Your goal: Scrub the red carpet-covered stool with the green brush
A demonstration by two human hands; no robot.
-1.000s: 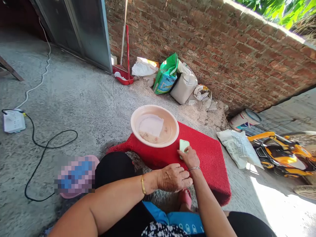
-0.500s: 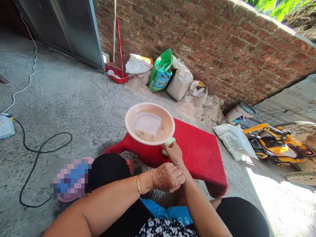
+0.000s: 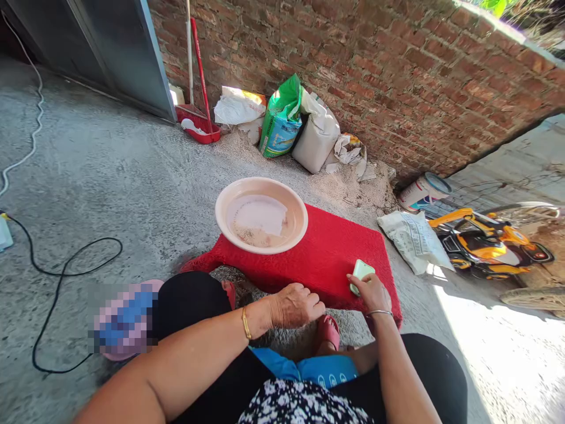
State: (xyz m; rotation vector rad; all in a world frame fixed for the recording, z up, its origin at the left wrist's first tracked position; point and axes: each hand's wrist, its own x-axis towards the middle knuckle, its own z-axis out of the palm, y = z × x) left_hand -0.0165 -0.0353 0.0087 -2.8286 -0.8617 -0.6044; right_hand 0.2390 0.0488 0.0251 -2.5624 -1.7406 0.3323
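Observation:
My right hand (image 3: pixel 374 291) pinches the near edge of a small light green rectangular dish (image 3: pixel 364 269), like a soap dish, at the right end of the red-covered bench (image 3: pixel 335 247). My left hand (image 3: pixel 296 305) is loosely closed above the bench's near edge, knuckles up, apart from the right hand. Nothing shows in it, though its palm is hidden. On the bench's left part stands a pale pink basin (image 3: pixel 225 227) with water. A whitish flat patch and small pale bits show inside it.
A pink tub (image 3: pixel 117 355), partly pixelated, sits by my left knee. Sacks (image 3: pixel 318 135), a red dustpan (image 3: pixel 205 136) and a paint bucket (image 3: pixel 424 191) stand along the brick wall. A yellow toy excavator (image 3: pixel 494 250) is at right; a black cable (image 3: pixel 66 274) lies at left.
My right hand has moved right along the bench with the light green dish, away from the basin. My left hand, previously against the right wrist, is now apart from it. The view has shifted slightly.

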